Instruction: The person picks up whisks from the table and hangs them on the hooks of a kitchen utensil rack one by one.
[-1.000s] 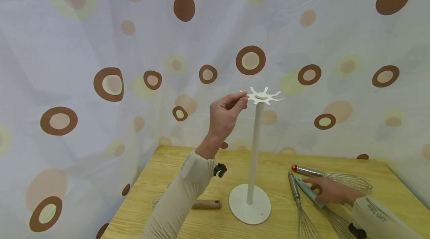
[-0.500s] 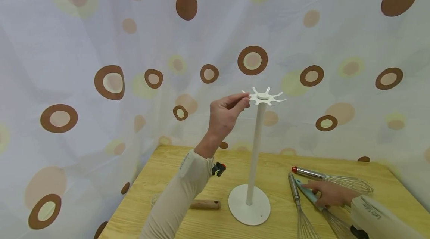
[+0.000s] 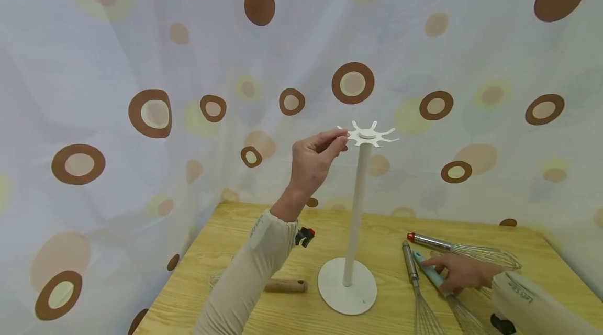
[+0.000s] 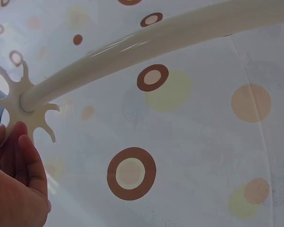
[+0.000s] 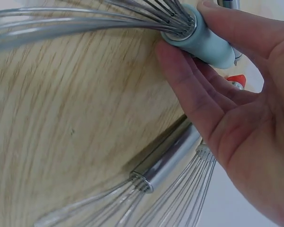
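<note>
My left hand [image 3: 308, 162] pinches one prong of the white star-shaped hook top [image 3: 367, 136] on a tall white stand [image 3: 356, 214]. In the left wrist view, the thumb and fingertips meet on that hook top [image 4: 20, 97] beside the pole. Low over the table at the right, my right hand [image 3: 464, 272] holds a whisk by its light blue handle [image 3: 428, 271]. The right wrist view shows the thumb on one side of this blue handle [image 5: 210, 45] and the fingers on the other. Part of the handle is hidden by the hand.
Left of the held whisk lies a whisk with a metal handle [image 3: 410, 261]; behind it is a red-tipped whisk [image 3: 433, 242]. A wooden-handled whisk [image 3: 286, 286] lies partly behind my left sleeve. A dotted curtain [image 3: 212, 36] closes off the table's back and left.
The right hand has come slightly nearer along the blue handle, and that whisk's wire end has swung a little to the left. The left hand stays on the hook top.
</note>
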Demonstrator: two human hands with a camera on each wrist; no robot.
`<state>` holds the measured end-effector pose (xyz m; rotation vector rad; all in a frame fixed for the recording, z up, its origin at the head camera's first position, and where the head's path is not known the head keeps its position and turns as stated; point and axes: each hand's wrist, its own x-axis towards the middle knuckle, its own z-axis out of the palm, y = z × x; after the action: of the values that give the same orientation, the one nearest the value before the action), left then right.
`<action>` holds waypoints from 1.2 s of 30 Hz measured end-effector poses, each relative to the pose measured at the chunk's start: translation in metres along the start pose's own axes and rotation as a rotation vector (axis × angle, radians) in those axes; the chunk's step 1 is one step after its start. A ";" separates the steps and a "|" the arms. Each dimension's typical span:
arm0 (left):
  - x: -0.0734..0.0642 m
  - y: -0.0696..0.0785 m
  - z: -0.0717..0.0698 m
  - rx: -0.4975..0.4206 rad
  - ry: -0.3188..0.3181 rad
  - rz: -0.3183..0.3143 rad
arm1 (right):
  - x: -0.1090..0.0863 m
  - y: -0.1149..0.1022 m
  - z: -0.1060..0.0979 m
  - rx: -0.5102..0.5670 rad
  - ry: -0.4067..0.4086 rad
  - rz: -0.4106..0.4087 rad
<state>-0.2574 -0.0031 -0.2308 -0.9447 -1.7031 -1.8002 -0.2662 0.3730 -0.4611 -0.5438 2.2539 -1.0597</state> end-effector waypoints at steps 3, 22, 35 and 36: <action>0.000 0.000 -0.001 0.001 -0.005 0.004 | 0.000 0.001 0.002 0.014 0.005 0.001; -0.002 0.000 0.000 0.002 0.002 0.002 | -0.007 0.004 0.004 0.116 -0.031 -0.069; -0.003 -0.001 0.001 -0.005 0.009 -0.005 | -0.019 -0.027 -0.006 0.078 0.032 -0.238; -0.003 -0.001 0.001 -0.004 0.009 -0.004 | -0.020 -0.033 -0.007 0.069 0.049 -0.242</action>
<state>-0.2558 -0.0022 -0.2337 -0.9348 -1.6976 -1.8082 -0.2515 0.3689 -0.4252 -0.7846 2.2241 -1.2769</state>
